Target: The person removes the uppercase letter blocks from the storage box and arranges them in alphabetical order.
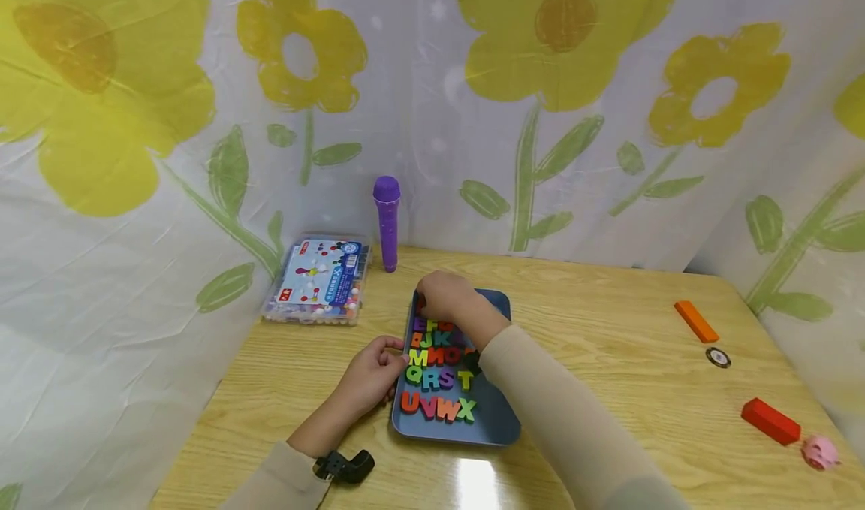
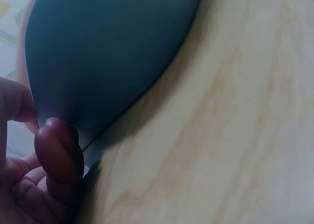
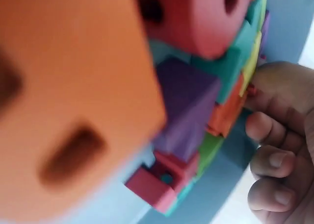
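Observation:
A blue-grey tray (image 1: pixel 489 420) on the table holds rows of colourful toy letters, among them a yellow M (image 1: pixel 418 357) and an orange W (image 1: pixel 447 410). My left hand (image 1: pixel 370 371) pinches the tray's left rim, thumb on one side and fingers against the outer wall (image 2: pixel 117 47). At the tray's far left corner my right hand (image 1: pixel 442 296) reaches over the letters. Its thumb and index finger pinch a small red letter (image 3: pixel 251 90), mostly hidden by the fingers. A large orange letter (image 3: pixel 98 62) and a purple letter (image 3: pixel 186 96) lie nearer that wrist camera.
Behind the tray stands a purple microphone (image 1: pixel 387 224), left of it a clear plastic case (image 1: pixel 317 279) with small parts. Along the table's right side lie an orange block (image 1: pixel 697 321), a round chip (image 1: pixel 718 357), a red block (image 1: pixel 771 421) and a pink pig figure (image 1: pixel 821 452).

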The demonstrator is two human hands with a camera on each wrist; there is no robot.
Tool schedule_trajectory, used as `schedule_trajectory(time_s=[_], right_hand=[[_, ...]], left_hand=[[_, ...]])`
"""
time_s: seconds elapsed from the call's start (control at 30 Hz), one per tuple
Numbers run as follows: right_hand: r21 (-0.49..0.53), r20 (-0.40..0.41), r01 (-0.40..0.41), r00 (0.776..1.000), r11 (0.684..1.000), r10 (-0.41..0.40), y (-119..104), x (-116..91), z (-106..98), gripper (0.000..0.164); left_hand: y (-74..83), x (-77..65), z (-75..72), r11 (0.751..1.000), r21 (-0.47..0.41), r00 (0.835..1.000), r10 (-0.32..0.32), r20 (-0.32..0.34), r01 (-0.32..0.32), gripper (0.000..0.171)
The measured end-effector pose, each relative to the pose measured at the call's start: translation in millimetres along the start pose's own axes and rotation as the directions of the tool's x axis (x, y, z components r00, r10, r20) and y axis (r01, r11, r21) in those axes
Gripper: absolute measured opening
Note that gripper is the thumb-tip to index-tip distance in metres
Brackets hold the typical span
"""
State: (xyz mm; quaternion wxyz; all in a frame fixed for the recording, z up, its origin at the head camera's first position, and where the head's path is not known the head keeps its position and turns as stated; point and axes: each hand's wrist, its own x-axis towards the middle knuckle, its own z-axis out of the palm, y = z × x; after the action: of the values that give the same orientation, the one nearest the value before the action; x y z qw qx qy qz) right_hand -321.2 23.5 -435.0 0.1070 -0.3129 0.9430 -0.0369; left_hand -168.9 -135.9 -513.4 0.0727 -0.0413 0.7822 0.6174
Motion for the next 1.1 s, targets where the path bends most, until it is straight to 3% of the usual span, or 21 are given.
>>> schedule_trajectory(time_s=[0.2,0.33,0.43,0.57,0.7,0.83,1.1], right_hand=[[0.091,-0.058,0.003,0.998,0.996,0.003,21.2,-23.6,-30.4,0.019],[0.196,-0.147,0.006,0.989,0.981,0.024,54.4,-51.8,-51.0,0.021],[0.236,-0.184,-0.038,0.98,0.971,0.082,86.4,-72.2,-56.8,0.02],[0.247,-0.166,-0.125,0.971,0.961,0.169,124.0,-91.8,-46.6,0.018],[0.271,-0.083,-0.198,0.97,0.942,0.228,146.1,-103.7,-23.7,0.019],[0.303,-0.037,-0.234,0.966,0.924,0.257,156.1,-110.8,-3.0,0.018],[0.3,-0.049,-0.259,0.957,0.918,0.286,163.2,-118.0,16.2,0.014]], left_hand=[[1.6,1.2,2.9,1.0,-0.002,1.0,-0.001,0.012,0.001,0.031],[0.1,0.4,2.0,1.0,0.012,1.0,-0.014,0.01,0.014,0.032],[-1.0,-0.1,-0.4,0.999,0.023,0.999,-0.032,-0.002,0.032,0.032],[-1.1,-0.1,-3.9,0.999,0.033,0.999,-0.037,-0.012,0.037,0.033],[-1.8,0.4,-5.6,0.999,0.041,0.999,-0.03,-0.01,0.031,0.033],[-2.2,1.6,-4.4,0.999,0.033,0.999,-0.035,-0.004,0.035,0.033],[1.6,1.1,-0.4,0.999,0.008,0.999,-0.033,0.013,0.033,0.034]])
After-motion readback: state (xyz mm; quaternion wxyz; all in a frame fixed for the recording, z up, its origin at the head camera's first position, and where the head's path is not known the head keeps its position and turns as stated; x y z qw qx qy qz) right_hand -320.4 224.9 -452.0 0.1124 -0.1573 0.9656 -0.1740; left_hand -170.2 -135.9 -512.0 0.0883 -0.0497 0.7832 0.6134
